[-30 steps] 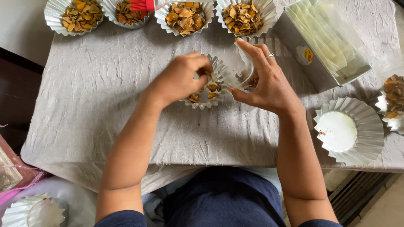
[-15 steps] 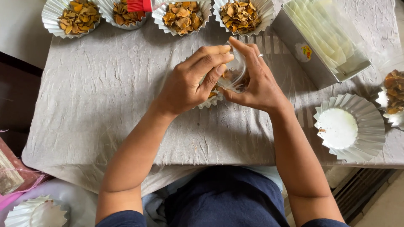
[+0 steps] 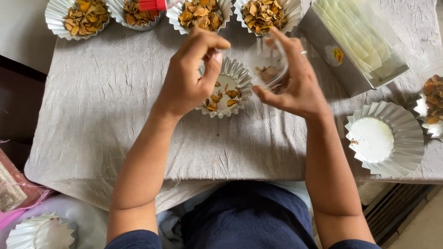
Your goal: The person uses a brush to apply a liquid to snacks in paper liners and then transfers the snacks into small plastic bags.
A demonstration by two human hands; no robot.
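Both forearms reach up from the lower edge of the view over the counter (image 3: 106, 120), which is covered with a wrinkled grey cloth.

Left hand (image 3: 191, 76): raised above the counter, wrist slightly bent, fingers curled with thumb and forefinger pinched together. Whether anything sits in the pinch cannot be told. It hovers just over the left rim of a fluted foil cup (image 3: 226, 92).

Right hand (image 3: 288, 78): palm turned toward the left, fingers curved around a small clear bag (image 3: 270, 69) holding a few brown pieces (blurred, so the contents are not distinct). A ring shows on one finger.

The foil cup stands on the cloth between the two hands, white-bottomed, with a scatter of orange-brown dried chips inside.

Surroundings: four filled foil cups (image 3: 85, 18) line the far edge of the counter, with a red-handled tool (image 3: 154, 4) resting on the second. A metal tin (image 3: 357, 46) of clear bags sits at upper right. An empty fluted foil cup (image 3: 385, 138) stands at right, well apart from the hands.
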